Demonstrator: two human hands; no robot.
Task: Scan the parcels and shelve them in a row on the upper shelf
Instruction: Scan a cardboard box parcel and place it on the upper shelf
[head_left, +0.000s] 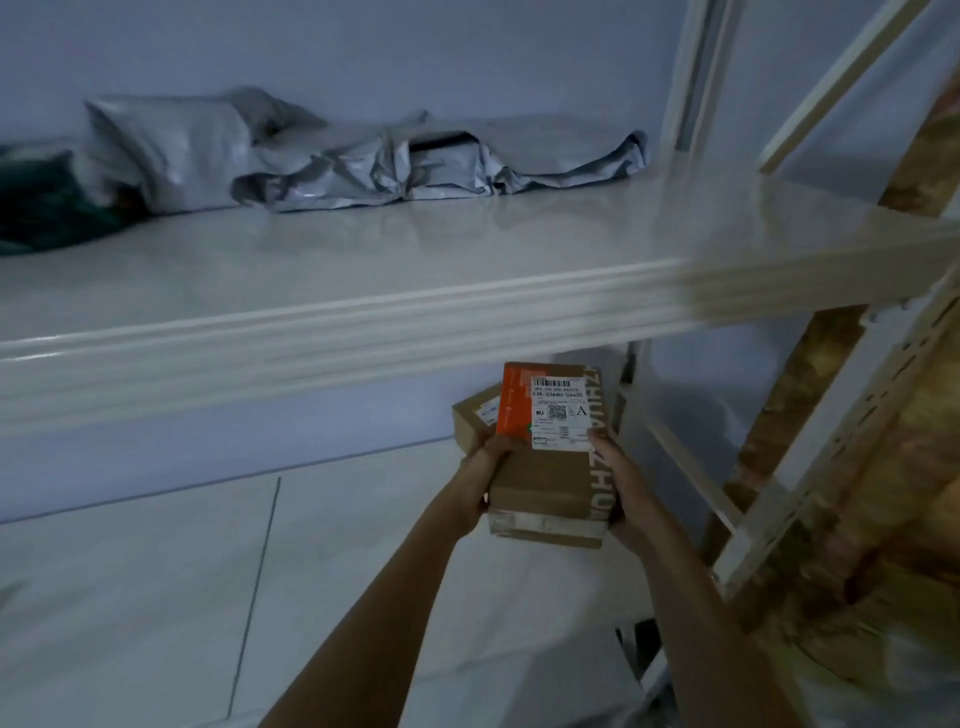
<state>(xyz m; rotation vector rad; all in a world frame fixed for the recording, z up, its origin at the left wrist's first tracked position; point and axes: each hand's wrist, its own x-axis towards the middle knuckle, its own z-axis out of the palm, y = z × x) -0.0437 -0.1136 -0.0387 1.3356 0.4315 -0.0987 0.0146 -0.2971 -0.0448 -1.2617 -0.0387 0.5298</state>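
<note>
Head view: my left hand and right hand grip a taped cardboard box below crinkled grey mailers on the glossy upper shelf.

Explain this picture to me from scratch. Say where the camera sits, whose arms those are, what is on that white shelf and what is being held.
There is no machine here. The single picture comes from a camera worn on a person's head, looking forward and down, so the two bare arms are that person's own. The left hand and right hand grip a cardboard box from either side, below the shelf edge. It carries a white shipping label with barcodes and an orange patch. A second, smaller box shows just behind it. On the upper shelf, grey plastic mailer bags lie against the wall, with something dark at the far left. The picture is dim and blurred.
</note>
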